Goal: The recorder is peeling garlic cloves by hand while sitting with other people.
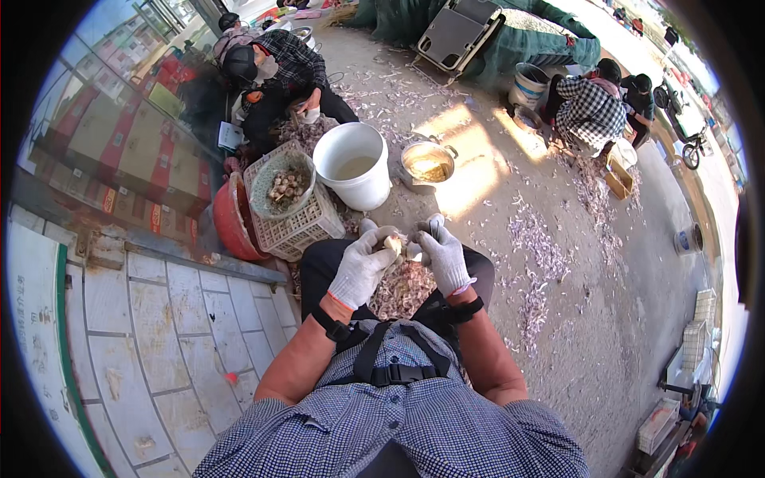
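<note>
My left hand (366,266), in a pale knitted work glove, grips a partly peeled garlic bulb (392,244) above my lap. Close on its right, my right hand (443,254) wears a matching glove. Its fingers are closed around a small grey metal tool (437,222), whose blade I cannot make out. Between my knees lies a heap of garlic skins (406,290). Ahead of the hands stand a white plastic bucket (352,191), with something pale low inside, and a metal pot (421,186) holding peeled garlic cloves (427,169).
At my left, a bowl (257,197) of garlic bulbs (288,186) rests on an upturned plastic crate (305,233), beside a red basin (230,221). A co-worker (293,66) sits ahead left; others (591,107) crouch ahead right. Garlic skins (535,263) litter the concrete floor.
</note>
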Action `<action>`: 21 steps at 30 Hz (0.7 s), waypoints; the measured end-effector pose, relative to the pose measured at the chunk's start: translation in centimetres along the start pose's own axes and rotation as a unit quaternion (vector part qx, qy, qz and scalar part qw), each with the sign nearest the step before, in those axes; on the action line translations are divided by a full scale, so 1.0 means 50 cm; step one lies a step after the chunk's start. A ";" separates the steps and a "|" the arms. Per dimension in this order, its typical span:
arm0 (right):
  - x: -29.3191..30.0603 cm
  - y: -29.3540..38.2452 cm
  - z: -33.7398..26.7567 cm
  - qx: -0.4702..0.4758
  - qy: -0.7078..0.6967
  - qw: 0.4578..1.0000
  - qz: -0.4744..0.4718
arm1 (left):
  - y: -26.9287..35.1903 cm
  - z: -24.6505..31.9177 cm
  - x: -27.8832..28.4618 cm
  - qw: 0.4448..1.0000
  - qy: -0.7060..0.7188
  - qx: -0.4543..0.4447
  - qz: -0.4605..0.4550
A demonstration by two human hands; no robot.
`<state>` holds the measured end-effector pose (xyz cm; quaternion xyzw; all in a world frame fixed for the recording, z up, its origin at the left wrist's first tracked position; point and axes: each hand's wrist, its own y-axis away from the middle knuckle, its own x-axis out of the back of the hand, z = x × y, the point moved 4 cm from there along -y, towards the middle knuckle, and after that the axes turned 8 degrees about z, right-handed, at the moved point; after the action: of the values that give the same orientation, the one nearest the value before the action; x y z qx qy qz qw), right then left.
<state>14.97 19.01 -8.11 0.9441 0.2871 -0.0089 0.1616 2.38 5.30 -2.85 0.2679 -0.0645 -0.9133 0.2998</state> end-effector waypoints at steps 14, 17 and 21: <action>-0.058 0.050 -0.022 0.041 -0.074 0.995 -0.048 | 0.005 -0.022 0.002 0.998 0.010 0.069 -0.011; -0.043 0.047 -0.024 0.001 -0.097 0.995 -0.033 | 0.001 -0.019 0.008 0.999 -0.030 0.027 0.007; -0.030 0.052 -0.030 -0.037 -0.084 0.996 -0.014 | 0.005 -0.009 0.002 0.999 -0.044 0.021 0.019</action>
<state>15.04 16.63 -5.74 0.9292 0.2856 -0.0801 0.2203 2.67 5.07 -3.22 0.2325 -0.1022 -0.9167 0.3086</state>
